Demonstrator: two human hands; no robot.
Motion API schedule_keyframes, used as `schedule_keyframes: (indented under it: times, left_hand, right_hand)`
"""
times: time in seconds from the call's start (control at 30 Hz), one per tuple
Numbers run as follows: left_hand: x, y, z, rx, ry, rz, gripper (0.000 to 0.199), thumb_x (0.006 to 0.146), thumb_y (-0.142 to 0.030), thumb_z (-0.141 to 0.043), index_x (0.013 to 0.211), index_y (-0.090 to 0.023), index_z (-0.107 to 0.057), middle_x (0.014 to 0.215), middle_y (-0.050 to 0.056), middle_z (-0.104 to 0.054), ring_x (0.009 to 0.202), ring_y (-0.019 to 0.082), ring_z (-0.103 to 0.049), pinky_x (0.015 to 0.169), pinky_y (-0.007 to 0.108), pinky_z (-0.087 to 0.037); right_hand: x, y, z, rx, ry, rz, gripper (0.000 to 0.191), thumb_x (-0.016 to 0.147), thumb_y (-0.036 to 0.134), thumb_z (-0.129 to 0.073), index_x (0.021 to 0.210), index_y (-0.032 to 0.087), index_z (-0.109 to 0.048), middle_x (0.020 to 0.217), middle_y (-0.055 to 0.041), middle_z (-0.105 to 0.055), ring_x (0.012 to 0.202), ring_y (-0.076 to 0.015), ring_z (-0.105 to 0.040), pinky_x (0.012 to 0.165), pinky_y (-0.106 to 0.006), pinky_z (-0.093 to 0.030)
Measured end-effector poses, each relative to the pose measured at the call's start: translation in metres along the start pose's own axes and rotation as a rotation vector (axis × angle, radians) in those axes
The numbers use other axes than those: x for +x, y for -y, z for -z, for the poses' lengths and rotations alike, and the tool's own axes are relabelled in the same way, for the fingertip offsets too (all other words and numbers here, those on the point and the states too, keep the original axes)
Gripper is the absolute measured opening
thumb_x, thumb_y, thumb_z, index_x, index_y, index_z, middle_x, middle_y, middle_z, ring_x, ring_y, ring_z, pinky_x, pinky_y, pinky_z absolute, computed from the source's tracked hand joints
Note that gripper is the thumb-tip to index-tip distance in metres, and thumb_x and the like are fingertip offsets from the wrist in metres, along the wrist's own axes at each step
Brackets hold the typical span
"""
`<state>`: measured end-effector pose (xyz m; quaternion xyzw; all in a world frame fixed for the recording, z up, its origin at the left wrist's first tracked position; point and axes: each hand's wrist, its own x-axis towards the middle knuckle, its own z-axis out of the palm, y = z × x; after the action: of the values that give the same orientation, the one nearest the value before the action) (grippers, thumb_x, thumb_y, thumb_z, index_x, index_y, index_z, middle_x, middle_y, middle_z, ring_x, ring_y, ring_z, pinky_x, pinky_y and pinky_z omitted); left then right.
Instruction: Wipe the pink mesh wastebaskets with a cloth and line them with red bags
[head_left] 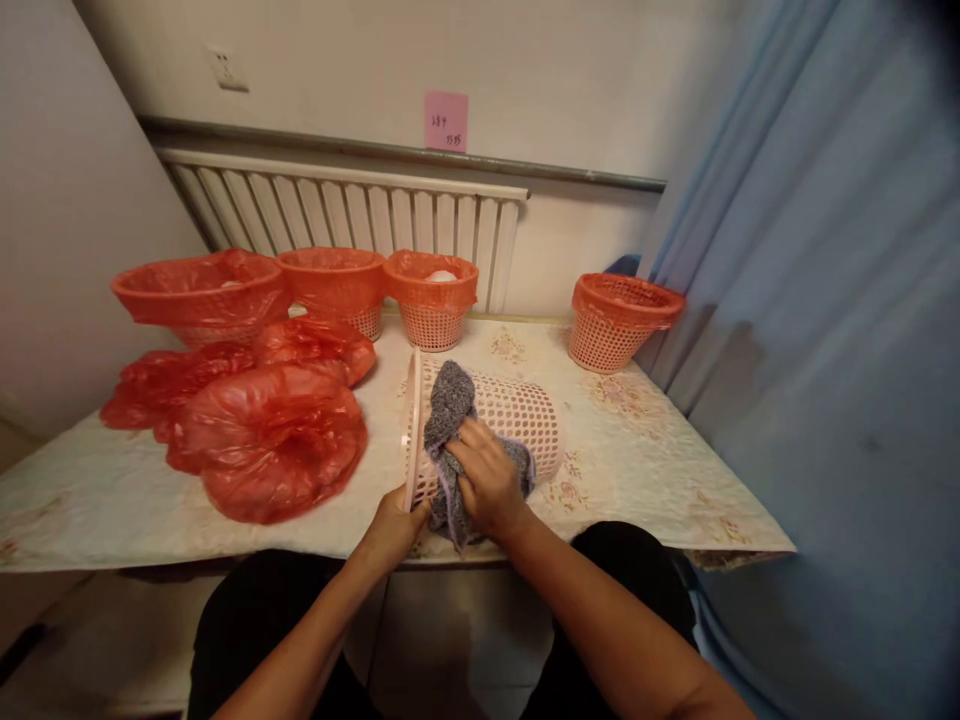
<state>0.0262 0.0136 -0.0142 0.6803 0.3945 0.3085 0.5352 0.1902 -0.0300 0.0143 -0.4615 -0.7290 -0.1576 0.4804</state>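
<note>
A pale pink perforated basket lies on its side on the table, its wide rim toward the left. My left hand grips the rim at its lower edge, thumb on the outside. Against the basket's outer wall, near the rim, my right hand presses a grey cloth with lilac edging. The cloth hangs down over the side and hides part of the holes. My right fingers are bent over the cloth.
Crumpled red plastic bags lie at the left. Behind them stand red-lined baskets near the radiator. Another red-lined basket stands at the back right, beside a blue curtain. The flowered tablecloth covers the table.
</note>
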Motion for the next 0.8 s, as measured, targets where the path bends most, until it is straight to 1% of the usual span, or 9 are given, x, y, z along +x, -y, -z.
schedule_keyframes:
  times: [0.03,0.1,0.2,0.3,0.37,0.4,0.5,0.67,0.8]
  left_hand:
    - [0.0,0.0,0.0,0.009,-0.008,0.006,0.041,0.073,-0.035,-0.061,0.105,-0.01,-0.068,0.103,0.008,-0.074,0.102,0.029,-0.065,0.095,0.042,-0.047]
    - [0.002,-0.001,0.001,0.006,-0.012,0.018,0.045,0.072,-0.037,-0.062,0.107,-0.009,-0.067,0.108,0.01,-0.072,0.104,0.029,-0.065,0.098,0.042,-0.045]
    - [0.004,-0.001,0.001,0.002,-0.012,0.019,0.047,0.072,-0.039,-0.063,0.108,-0.009,-0.067,0.112,0.011,-0.07,0.107,0.028,-0.064,0.101,0.043,-0.043]
    - [0.004,0.001,0.0,0.016,-0.006,0.009,0.043,0.073,-0.037,-0.062,0.106,-0.011,-0.068,0.11,0.01,-0.072,0.105,0.028,-0.064,0.1,0.044,-0.044]
    - [0.001,0.001,0.0,0.006,0.021,-0.008,0.041,0.074,-0.036,-0.061,0.106,-0.012,-0.068,0.11,0.009,-0.072,0.106,0.027,-0.064,0.101,0.044,-0.044]
    - [-0.001,0.0,-0.001,0.006,0.031,-0.015,0.041,0.074,-0.036,-0.061,0.106,-0.012,-0.068,0.11,0.009,-0.072,0.106,0.027,-0.064,0.101,0.044,-0.044]
    - [-0.009,-0.003,-0.002,0.034,0.043,-0.018,0.038,0.074,-0.036,-0.06,0.104,-0.013,-0.069,0.107,0.008,-0.073,0.106,0.028,-0.064,0.099,0.044,-0.045]
    - [-0.023,-0.004,-0.007,0.05,0.08,-0.071,0.035,0.077,-0.034,-0.059,0.102,-0.014,-0.07,0.106,0.008,-0.073,0.101,0.027,-0.065,0.096,0.038,-0.047]
    - [-0.028,-0.01,-0.011,0.035,0.067,-0.074,0.026,0.075,-0.035,-0.059,0.087,-0.016,-0.071,0.084,0.006,-0.074,0.091,0.026,-0.066,0.087,0.036,-0.05]
  right_hand:
    - [0.001,-0.002,0.001,0.001,-0.005,-0.016,0.05,0.073,0.005,-0.041,0.119,0.014,-0.058,0.131,-0.0119,-0.055,0.13,-0.0229,-0.044,0.109,-0.047,-0.038]
    - [0.001,-0.019,0.007,-0.028,-0.059,-0.13,0.05,0.073,0.005,-0.04,0.119,0.014,-0.059,0.131,-0.012,-0.055,0.128,-0.0223,-0.045,0.109,-0.046,-0.038]
    - [0.001,-0.06,0.024,-0.119,-0.178,-0.417,0.048,0.074,0.008,-0.04,0.116,0.015,-0.061,0.124,-0.0117,-0.061,0.12,-0.0226,-0.052,0.106,-0.045,-0.039]
    - [-0.002,-0.098,0.043,-0.221,-0.299,-0.714,0.043,0.073,0.012,-0.042,0.108,0.015,-0.066,0.109,-0.0114,-0.068,0.104,-0.0238,-0.061,0.097,-0.043,-0.045]
    - [-0.003,-0.11,0.049,-0.255,-0.351,-0.832,0.042,0.072,0.014,-0.042,0.105,0.015,-0.068,0.104,-0.0108,-0.07,0.098,-0.024,-0.063,0.094,-0.042,-0.046]
    - [-0.003,-0.112,0.051,-0.254,-0.361,-0.847,0.042,0.072,0.014,-0.043,0.105,0.016,-0.068,0.104,-0.0103,-0.07,0.098,-0.0238,-0.063,0.094,-0.041,-0.046]
    - [0.001,-0.099,0.048,-0.182,-0.314,-0.725,0.043,0.071,0.013,-0.043,0.107,0.017,-0.067,0.108,-0.0085,-0.069,0.103,-0.0222,-0.062,0.097,-0.04,-0.045]
    - [0.016,-0.05,0.038,0.0,-0.123,-0.382,0.045,0.072,0.008,-0.043,0.11,0.018,-0.065,0.119,-0.0067,-0.064,0.115,-0.019,-0.057,0.105,-0.038,-0.041]
    - [0.019,-0.007,0.026,0.117,-0.013,-0.161,0.049,0.074,0.007,-0.042,0.117,0.02,-0.061,0.126,-0.0058,-0.059,0.122,-0.0192,-0.051,0.108,-0.042,-0.04]
